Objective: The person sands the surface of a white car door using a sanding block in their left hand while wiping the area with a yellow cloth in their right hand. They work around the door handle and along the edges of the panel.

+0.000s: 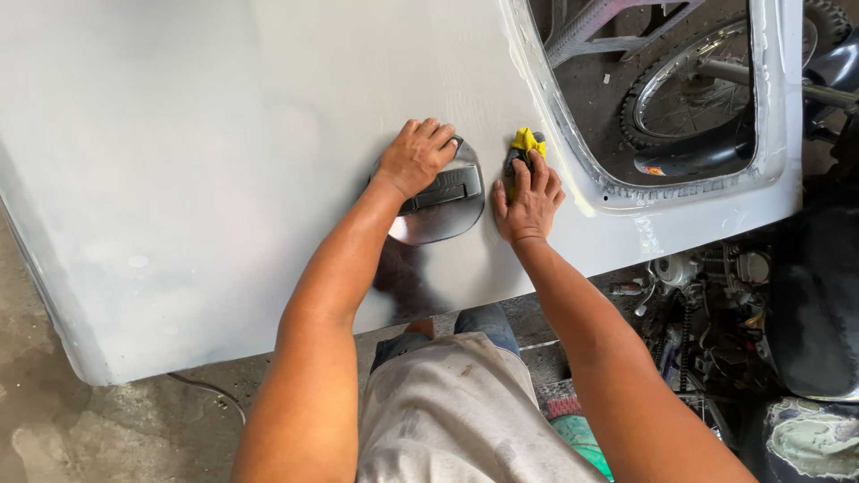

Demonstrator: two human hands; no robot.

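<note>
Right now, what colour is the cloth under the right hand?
Yellow cloth, under the right hand; head view.

A door panel (224, 161) lies flat. The handle recess (443, 201) sits near its near edge, the left hand (413, 156) on the recess. Just right, the right hand (528, 201) presses a sanding pad (525, 143). The window opening (662, 98) fills the far right corner, a wheel (707, 80) beneath it.
</note>
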